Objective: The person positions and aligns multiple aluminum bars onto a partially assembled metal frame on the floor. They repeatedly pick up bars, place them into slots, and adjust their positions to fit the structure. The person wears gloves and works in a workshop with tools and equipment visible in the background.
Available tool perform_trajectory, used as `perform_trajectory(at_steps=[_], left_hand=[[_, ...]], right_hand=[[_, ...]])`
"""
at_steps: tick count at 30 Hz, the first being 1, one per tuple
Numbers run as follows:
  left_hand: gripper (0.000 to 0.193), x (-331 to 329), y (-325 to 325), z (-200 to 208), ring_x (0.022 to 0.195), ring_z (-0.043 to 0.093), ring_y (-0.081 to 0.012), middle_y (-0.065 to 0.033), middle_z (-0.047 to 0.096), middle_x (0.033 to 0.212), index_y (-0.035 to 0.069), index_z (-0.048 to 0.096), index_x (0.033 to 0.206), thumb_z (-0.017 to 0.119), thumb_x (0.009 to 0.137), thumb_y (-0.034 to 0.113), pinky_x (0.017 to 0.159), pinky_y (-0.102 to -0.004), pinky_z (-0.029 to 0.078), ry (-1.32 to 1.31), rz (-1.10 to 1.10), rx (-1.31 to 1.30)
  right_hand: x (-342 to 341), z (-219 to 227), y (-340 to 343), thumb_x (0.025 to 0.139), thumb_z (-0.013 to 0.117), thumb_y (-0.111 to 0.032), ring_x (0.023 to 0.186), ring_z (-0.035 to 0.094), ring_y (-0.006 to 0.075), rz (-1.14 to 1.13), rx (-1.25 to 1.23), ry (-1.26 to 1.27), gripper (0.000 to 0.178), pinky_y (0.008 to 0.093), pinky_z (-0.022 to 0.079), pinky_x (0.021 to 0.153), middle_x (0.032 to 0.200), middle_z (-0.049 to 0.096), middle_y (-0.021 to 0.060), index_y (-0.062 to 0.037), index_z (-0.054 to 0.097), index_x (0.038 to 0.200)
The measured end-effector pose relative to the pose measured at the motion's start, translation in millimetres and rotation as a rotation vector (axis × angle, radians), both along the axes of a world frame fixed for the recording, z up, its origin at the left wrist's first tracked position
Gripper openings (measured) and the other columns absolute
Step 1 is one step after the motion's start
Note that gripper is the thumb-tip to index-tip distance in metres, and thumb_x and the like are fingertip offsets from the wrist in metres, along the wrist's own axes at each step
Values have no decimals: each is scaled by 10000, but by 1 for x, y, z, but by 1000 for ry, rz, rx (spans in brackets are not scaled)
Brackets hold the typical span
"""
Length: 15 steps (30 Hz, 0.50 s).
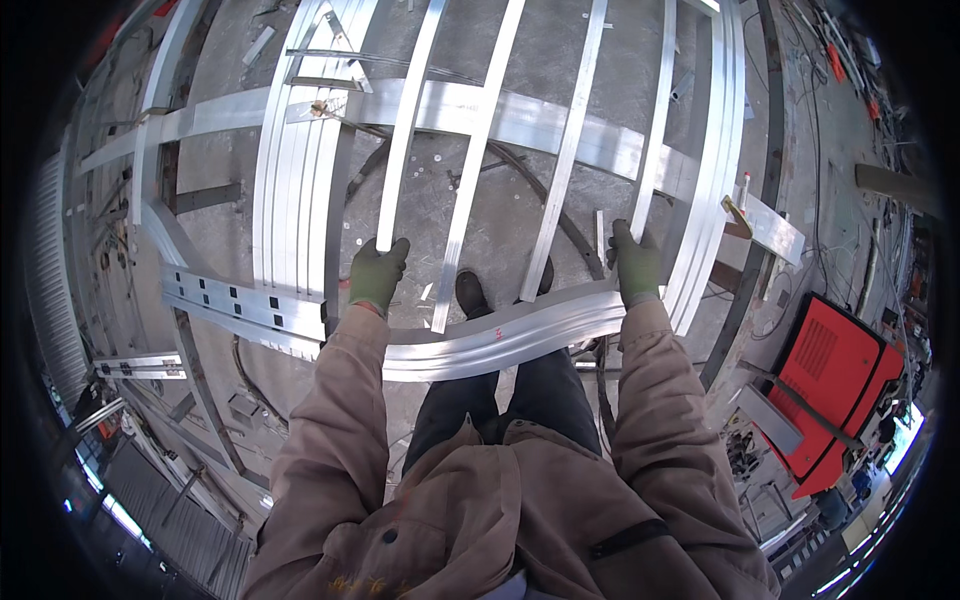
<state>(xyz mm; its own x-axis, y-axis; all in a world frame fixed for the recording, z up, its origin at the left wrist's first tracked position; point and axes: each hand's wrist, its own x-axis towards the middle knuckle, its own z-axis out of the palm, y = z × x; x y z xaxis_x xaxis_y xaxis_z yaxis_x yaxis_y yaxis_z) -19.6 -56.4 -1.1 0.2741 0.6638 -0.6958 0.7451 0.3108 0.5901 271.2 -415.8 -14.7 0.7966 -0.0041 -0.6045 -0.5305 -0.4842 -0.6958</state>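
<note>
Both of my hands wear green gloves. My left hand (376, 274) is closed around the near end of a long thin metal bar (409, 130). My right hand (637, 265) grips the near end of another thin bar (655, 120), farther right. Between them, two similar bars, a left one (481, 130) and a right one (570, 130), run away from me with their near ends loose. A ribbed metal rail (505, 342) crosses in front of my legs, just nearer than my hands. Wide ribbed side rails stand left (300, 190) and right (712, 170) of the bars.
A flat metal crossbeam (540, 118) passes beneath the bars. At the left lies a rail with square holes (245, 300). A clamp (738, 215) sits by the right side rail. A red machine cover (830, 380) is at the right. Dark cables (525, 175) lie on the concrete floor.
</note>
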Motion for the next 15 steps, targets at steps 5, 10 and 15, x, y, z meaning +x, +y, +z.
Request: perform_trajectory(at_steps=[5, 10, 15], left_hand=[[460, -8, 0, 10, 703, 684, -146, -55, 760, 825, -11, 823, 1172, 907, 1028, 418, 672, -362, 547, -3, 13, 22], [516, -2, -6, 26, 802, 824, -275, -147, 854, 871, -15, 864, 1176, 890, 1009, 473, 804, -461, 636, 114, -195, 187], [436, -37, -17, 3, 734, 787, -216, -108, 828, 822, 0, 841, 1056, 893, 1005, 430, 716, -421, 612, 27, -42, 138]], right_hand=[[0, 4, 9, 1087, 879, -337, 685, 685, 155, -8, 14, -44, 371, 351, 528, 603, 897, 757, 59, -16, 769, 1238], [-1, -43, -38, 1065, 890, -306, 719, 678, 171, 66, -82, -434, 310, 388, 523, 627, 855, 730, 52, -34, 782, 1164], [-22, 35, 3, 1072, 831, -295, 678, 684, 148, -33, -4, -188, 328, 363, 525, 606, 863, 743, 59, 14, 812, 1182]])
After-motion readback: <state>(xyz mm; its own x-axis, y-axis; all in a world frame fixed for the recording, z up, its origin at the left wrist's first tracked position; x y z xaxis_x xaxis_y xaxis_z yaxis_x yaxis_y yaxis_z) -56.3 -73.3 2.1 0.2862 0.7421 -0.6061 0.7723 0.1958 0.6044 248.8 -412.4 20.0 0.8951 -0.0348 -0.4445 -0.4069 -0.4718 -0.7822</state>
